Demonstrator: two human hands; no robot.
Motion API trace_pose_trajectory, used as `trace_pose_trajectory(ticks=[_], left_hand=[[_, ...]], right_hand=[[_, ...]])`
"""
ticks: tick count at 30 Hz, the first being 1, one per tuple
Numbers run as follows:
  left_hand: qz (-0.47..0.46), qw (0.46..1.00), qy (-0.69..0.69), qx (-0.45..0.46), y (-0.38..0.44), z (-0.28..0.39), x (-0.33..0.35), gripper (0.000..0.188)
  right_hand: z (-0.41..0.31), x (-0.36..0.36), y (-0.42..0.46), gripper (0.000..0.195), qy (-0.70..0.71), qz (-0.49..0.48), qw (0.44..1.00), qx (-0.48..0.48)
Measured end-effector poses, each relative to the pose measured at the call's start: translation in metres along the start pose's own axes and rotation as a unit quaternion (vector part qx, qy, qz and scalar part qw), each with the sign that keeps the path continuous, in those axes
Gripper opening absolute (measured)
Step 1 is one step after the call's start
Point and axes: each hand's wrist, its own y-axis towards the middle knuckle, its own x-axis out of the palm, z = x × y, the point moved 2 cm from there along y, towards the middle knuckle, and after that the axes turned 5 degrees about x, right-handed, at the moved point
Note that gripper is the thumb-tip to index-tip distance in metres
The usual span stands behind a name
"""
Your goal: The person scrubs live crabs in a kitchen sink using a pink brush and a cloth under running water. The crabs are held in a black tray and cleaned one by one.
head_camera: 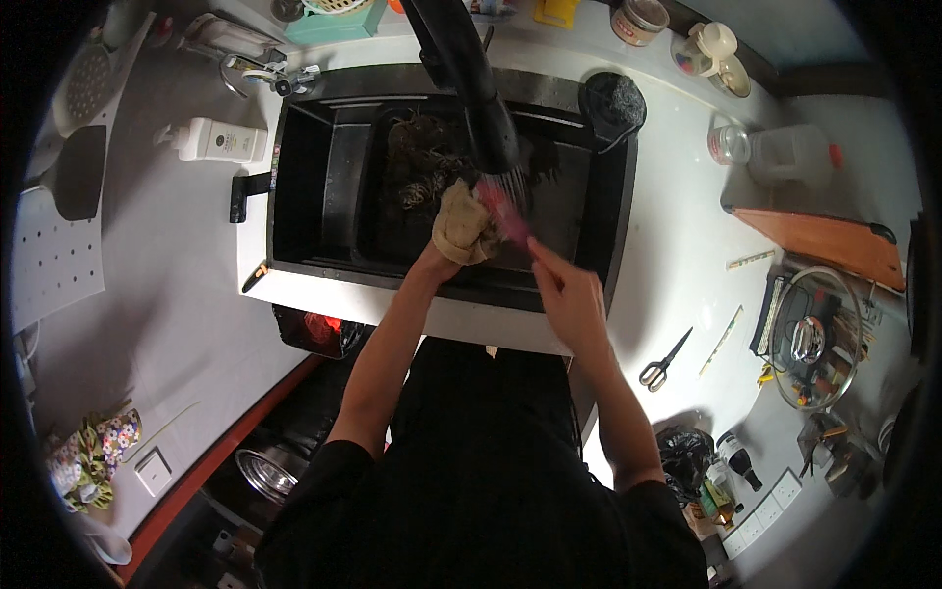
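Note:
My left hand point(444, 259) is at a tan cloth or cloth mitt point(464, 224), which hides most of its fingers, over the black sink point(581, 266). My right hand point(568, 294) grips a pink-red brush point(508, 211), blurred, its far end against the cloth. Water sprays from the black faucet point(494, 132) just above the brush and cloth. Dark, root-like clumps point(427, 158) lie in the sink basin beyond my left hand. Whether the cloth is worn or held cannot be told.
A white pump bottle point(224, 140) stands left of the sink. A black strainer-like container point(612, 110) sits at the back right corner. Scissors point(664, 362) lie on the right counter, near a brown board point(820, 239) and a glass lid point(817, 339). An orange-and-black knife point(255, 277) lies at the front left.

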Motion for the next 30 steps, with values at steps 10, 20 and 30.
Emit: trace_pose_trajectory(ticks=[10,20,30], left_hand=[[0.045,0.912,-0.365,-0.179,-0.003,0.005,-0.010,0.051],[0.037,0.990,0.119,0.072,-0.006,-0.027,-0.007,0.054],[-0.040,0.996,0.059,0.047,-0.007,-0.006,-0.007,0.066]], right_hand=[[0.000,0.002,0.022,0.033,0.018,-0.003,1.000,0.010],[0.002,0.006,0.016,0.034,0.054,-0.031,0.997,0.040],[0.010,-0.007,0.005,0.035,0.065,-0.054,0.993,0.078]])
